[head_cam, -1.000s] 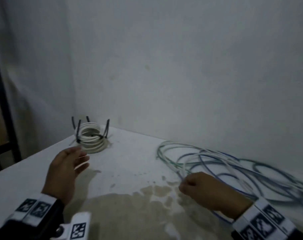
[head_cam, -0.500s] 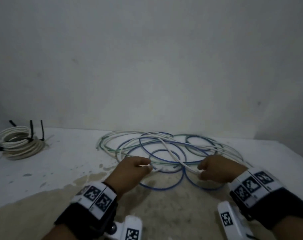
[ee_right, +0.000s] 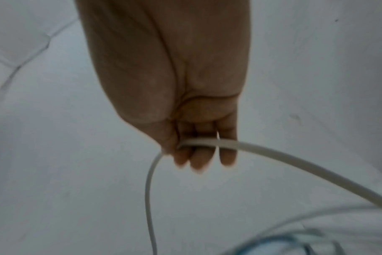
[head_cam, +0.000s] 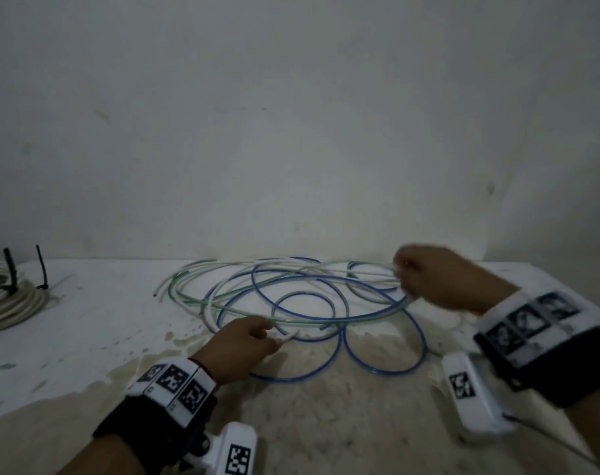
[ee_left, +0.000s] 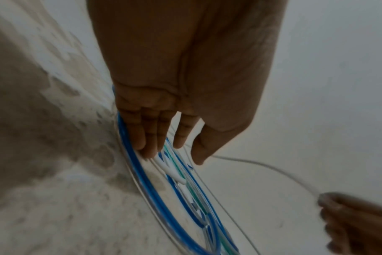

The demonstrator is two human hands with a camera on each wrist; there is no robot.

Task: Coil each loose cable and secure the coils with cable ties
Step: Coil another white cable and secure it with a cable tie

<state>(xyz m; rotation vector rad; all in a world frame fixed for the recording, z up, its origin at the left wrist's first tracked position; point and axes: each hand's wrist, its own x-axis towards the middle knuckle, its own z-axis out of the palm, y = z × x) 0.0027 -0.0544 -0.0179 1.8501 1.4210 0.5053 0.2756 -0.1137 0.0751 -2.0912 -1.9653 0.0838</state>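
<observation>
- Right now the right hand [head_cam: 439, 279], lifted above the far right part of the table [head_cam: 86, 337], has its fingers [ee_right: 200, 155] curled round a white cable [ee_right: 294, 160]; the left-wrist view shows that strand running in a long slack arc from it back toward the left hand.
- Down at the near middle of the table, the left hand [head_cam: 240, 344] lies on the tangle with fingers fairly straight; a white cable end [ee_left: 170, 170] pokes out just past the fingertips, though whether it is pinched I cannot tell.
- Between the two hands sprawls the loose pile [head_cam: 291, 296] of blue, green and white loops, lying flat across the middle of the table toward its far edge.
- So the white strand's long axis runs roughly left to right, hand to hand; I'd judge the next move is drawing it clear of the blue loops, and it could snag where they cross.
- Over at the left edge sits a finished white coil [head_cam: 7, 299], black cable ties [head_cam: 41, 269] sticking up from it.
- No containers are in sight.
</observation>
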